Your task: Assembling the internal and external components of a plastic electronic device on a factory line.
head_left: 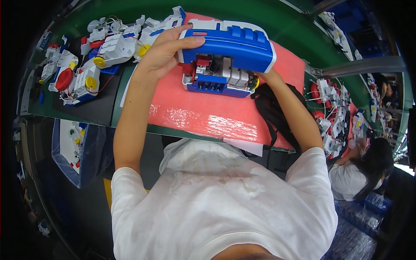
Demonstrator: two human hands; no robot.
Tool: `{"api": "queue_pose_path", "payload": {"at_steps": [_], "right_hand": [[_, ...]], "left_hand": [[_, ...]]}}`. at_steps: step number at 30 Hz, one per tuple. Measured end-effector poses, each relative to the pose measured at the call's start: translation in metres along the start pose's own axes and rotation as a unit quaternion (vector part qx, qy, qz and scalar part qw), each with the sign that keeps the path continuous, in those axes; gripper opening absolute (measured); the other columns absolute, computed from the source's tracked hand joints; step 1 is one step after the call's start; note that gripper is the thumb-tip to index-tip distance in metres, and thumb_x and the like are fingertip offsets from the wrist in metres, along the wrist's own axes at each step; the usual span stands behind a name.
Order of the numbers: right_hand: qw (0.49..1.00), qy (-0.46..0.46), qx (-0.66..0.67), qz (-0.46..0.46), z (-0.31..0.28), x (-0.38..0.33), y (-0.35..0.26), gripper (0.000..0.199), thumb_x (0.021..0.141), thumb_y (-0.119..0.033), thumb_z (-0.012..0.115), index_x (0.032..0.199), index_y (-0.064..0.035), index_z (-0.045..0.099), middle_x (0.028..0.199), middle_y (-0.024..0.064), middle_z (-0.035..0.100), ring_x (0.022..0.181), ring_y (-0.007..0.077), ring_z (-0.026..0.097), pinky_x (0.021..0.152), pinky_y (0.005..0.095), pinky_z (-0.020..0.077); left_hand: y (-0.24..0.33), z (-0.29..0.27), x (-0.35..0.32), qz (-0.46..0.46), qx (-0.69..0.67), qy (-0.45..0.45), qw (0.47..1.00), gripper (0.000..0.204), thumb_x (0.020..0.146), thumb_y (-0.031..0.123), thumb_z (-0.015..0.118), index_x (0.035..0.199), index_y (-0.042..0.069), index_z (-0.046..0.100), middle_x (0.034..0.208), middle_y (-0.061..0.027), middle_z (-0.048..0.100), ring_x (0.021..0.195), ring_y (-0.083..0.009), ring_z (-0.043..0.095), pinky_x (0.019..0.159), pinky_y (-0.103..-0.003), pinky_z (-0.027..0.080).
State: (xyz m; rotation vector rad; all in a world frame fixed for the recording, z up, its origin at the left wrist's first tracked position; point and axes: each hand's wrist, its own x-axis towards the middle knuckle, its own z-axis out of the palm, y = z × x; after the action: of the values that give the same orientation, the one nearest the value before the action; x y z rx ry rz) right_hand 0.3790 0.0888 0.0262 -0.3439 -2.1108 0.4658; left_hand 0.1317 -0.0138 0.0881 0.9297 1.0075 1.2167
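Toy housing (229,47) | left hand (167,50) fingers clasping its left end; right hand hidden, grip unclear | pink mat (203,112) bare toward near edge

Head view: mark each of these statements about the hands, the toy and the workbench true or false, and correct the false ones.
1. Both hands hold the blue and white plastic toy housing over the pink foam sheet. True.
2. The left hand grips the housing's left end, thumb on its blue side. True.
3. The right hand rests flat on the foam, away from the housing. False: it is at the housing's right end, mostly hidden behind it.
4. The pile of unfinished toy parts lies on the pink foam. False: it lies on a dark mat to the left.
5. The housing's underside is closed. False: inner parts show.
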Motion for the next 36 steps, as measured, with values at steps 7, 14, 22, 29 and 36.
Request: {"api": "queue_pose_path", "payload": {"at_steps": [7,14,22,29,36], "right_hand": [[0.978,-0.176,-0.109,0.002,-0.02,-0.017,0.016,0.053,0.065,-0.005,0.075,0.115,-0.0071,0.058,0.115,0.0159,0.057,0.104,0.0301,0.056,0.091,0.0386,0.0456],[0.964,-0.229,-0.131,0.033,-0.035,-0.017,0.016,0.059,0.061,-0.005,0.075,0.117,-0.007,0.057,0.122,0.0178,0.053,0.116,0.0364,0.047,0.1,0.0413,0.0384],[0.976,-0.165,-0.095,0.107,-0.048,-0.032,0.01,0.025,0.077,-0.003,0.064,0.102,-0.0046,0.063,0.092,0.0124,0.066,0.079,0.0241,0.064,0.069,0.0289,0.0498],[0.771,-0.008,0.267,0.578,-0.055,0.011,-0.027,0.048,0.09,-0.037,0.055,0.118,0.002,0.055,0.099,0.0128,0.063,0.089,0.0208,0.062,0.08,0.0355,0.052],[0.758,-0.1,0.258,0.591,-0.059,0.031,-0.053,0.062,0.081,-0.044,0.066,0.117,0.0043,0.053,0.102,0.0125,0.062,0.09,0.022,0.063,0.074,0.0365,0.0555]], "left_hand": [[-0.003,-0.009,-0.001,0.004,-0.009,-0.007,1.0,0.076,0.076,0.02,0.074,0.135,-0.005,0.034,0.122,-0.0175,0.052,0.112,-0.02,0.052,0.093,-0.029,0.045],[-0.011,-0.004,0.006,0.016,-0.028,-0.012,0.999,0.067,0.075,0.02,0.076,0.125,-0.009,0.043,0.111,-0.0155,0.058,0.104,-0.0174,0.058,0.088,-0.028,0.048],[-0.008,-0.005,0.005,-0.019,-0.005,-0.02,1.0,0.082,0.078,0.02,0.073,0.138,-0.008,0.026,0.125,-0.021,0.051,0.114,-0.0225,0.053,0.095,-0.03,0.045],[-0.009,-0.001,0.003,-0.015,0.012,0.02,1.0,0.087,0.076,0.02,0.075,0.137,-0.012,0.022,0.122,-0.0243,0.049,0.113,-0.0238,0.053,0.091,-0.031,0.046],[-0.006,0.0,-0.003,0.002,0.063,0.016,0.998,0.089,0.073,0.021,0.077,0.134,-0.017,0.024,0.115,-0.0244,0.051,0.107,-0.022,0.056,0.083,-0.029,0.05]]}}
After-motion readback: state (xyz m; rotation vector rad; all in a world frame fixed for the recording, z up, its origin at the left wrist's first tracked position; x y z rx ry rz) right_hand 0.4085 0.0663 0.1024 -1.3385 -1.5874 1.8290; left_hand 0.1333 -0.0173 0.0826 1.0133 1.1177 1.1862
